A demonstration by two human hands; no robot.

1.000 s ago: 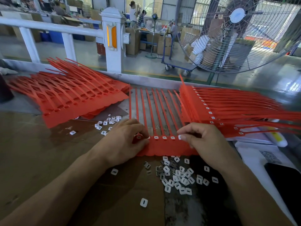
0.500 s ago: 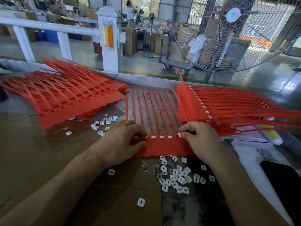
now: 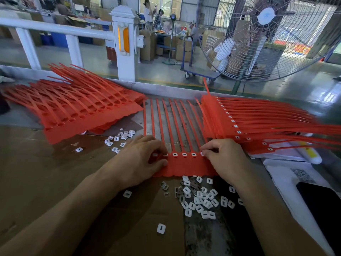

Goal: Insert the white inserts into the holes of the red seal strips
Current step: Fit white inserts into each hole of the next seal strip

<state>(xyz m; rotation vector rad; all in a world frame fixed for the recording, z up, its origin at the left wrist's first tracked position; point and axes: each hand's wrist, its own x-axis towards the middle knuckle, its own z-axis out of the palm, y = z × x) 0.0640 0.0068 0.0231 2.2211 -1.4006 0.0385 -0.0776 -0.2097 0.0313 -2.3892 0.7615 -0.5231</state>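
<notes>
A red seal strip sheet (image 3: 184, 165) lies flat in front of me, its thin tails pointing away. White inserts (image 3: 175, 154) sit in several of its holes in a row. My left hand (image 3: 142, 159) grips the sheet's left end, fingers curled on top and thumb along its near edge. At the right end of the row, my right hand (image 3: 223, 156) has curled fingers pinching a white insert (image 3: 202, 154) against the sheet. A pile of loose white inserts (image 3: 201, 198) lies just below the sheet, between my forearms.
A stack of red sheets (image 3: 83, 115) lies at the left, and another stack (image 3: 239, 122) with inserts fitted at the right. A smaller group of inserts (image 3: 120, 138) sits beyond my left hand. Papers (image 3: 287, 174) and a dark flat object (image 3: 323, 204) lie at the right. Brown cardboard (image 3: 46, 172) covers the table.
Both hands stay on the sheet's ends; the right hand's fingertips keep working at the rightmost hole. The view shifted slightly.
</notes>
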